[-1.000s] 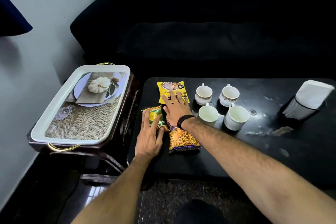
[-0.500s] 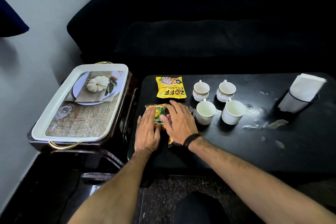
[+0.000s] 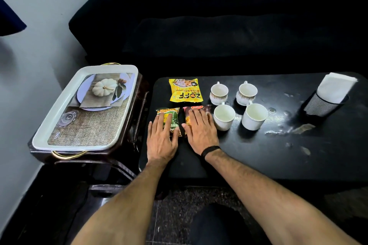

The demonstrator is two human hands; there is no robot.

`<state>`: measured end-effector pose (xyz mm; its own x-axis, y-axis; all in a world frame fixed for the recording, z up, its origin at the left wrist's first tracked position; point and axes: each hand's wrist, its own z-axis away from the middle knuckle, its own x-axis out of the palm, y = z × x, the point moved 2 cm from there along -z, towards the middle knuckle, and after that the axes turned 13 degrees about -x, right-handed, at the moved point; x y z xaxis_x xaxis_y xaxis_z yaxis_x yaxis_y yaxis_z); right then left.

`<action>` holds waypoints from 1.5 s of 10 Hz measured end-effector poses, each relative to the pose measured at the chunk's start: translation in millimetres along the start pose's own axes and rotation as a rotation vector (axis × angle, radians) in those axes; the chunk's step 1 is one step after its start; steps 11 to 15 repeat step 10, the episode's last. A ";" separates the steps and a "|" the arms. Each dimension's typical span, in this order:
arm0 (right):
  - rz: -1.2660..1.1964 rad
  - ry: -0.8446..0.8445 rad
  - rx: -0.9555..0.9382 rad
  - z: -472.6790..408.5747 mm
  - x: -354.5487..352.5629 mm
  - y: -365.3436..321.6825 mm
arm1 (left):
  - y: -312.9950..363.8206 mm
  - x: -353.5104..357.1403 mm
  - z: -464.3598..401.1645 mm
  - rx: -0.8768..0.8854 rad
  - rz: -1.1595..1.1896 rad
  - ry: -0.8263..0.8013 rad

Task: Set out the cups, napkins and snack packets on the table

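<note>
On the black table (image 3: 258, 157) lie three snack packets. A yellow packet (image 3: 185, 90) lies flat at the back left. My left hand (image 3: 162, 137) rests flat, fingers spread, on a green packet (image 3: 172, 114). My right hand (image 3: 200, 131) lies flat on a red and orange packet (image 3: 199, 110) beside it. Right of the packets stand several white cups: two patterned ones (image 3: 218, 93) (image 3: 246, 93) behind, two plain ones (image 3: 224, 116) (image 3: 254, 116) in front. White napkins (image 3: 336, 87) stick out of a black mesh holder (image 3: 320, 105) at the far right.
A white tray (image 3: 59, 117) with gold handles and a pumpkin picture sits on a dark side table at the left. A black sofa (image 3: 219, 26) runs behind the table. Smears and scraps (image 3: 298, 128) mark the tabletop right of the cups.
My right hand came back from the yellow packet onto the red and orange one. The two near packets now lie side by side and upright, each under a flat hand.
</note>
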<state>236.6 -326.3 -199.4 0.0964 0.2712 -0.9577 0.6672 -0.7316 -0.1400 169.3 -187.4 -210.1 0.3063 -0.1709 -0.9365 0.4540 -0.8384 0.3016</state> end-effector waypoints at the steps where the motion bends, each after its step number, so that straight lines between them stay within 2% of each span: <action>1: -0.006 0.013 -0.001 1.1 2.4 -0.4 | -0.1 1.1 -0.3 -0.010 -0.006 -0.021; 4: -0.023 0.055 -0.025 4.2 2.5 -0.3 | 0.3 0.1 1.4 -0.010 -0.005 -0.027; 8: -0.040 0.021 -0.095 21.0 -12.9 -0.7 | 3.6 -8.3 12.4 -0.028 -0.011 -0.037; 10: -0.033 0.012 -0.034 0.2 -72.1 24.0 | 43.8 -41.7 10.6 0.033 -0.014 -0.041; 15: -0.033 0.012 -0.034 0.2 -72.1 24.0 | 43.8 -41.7 10.6 0.033 -0.014 -0.041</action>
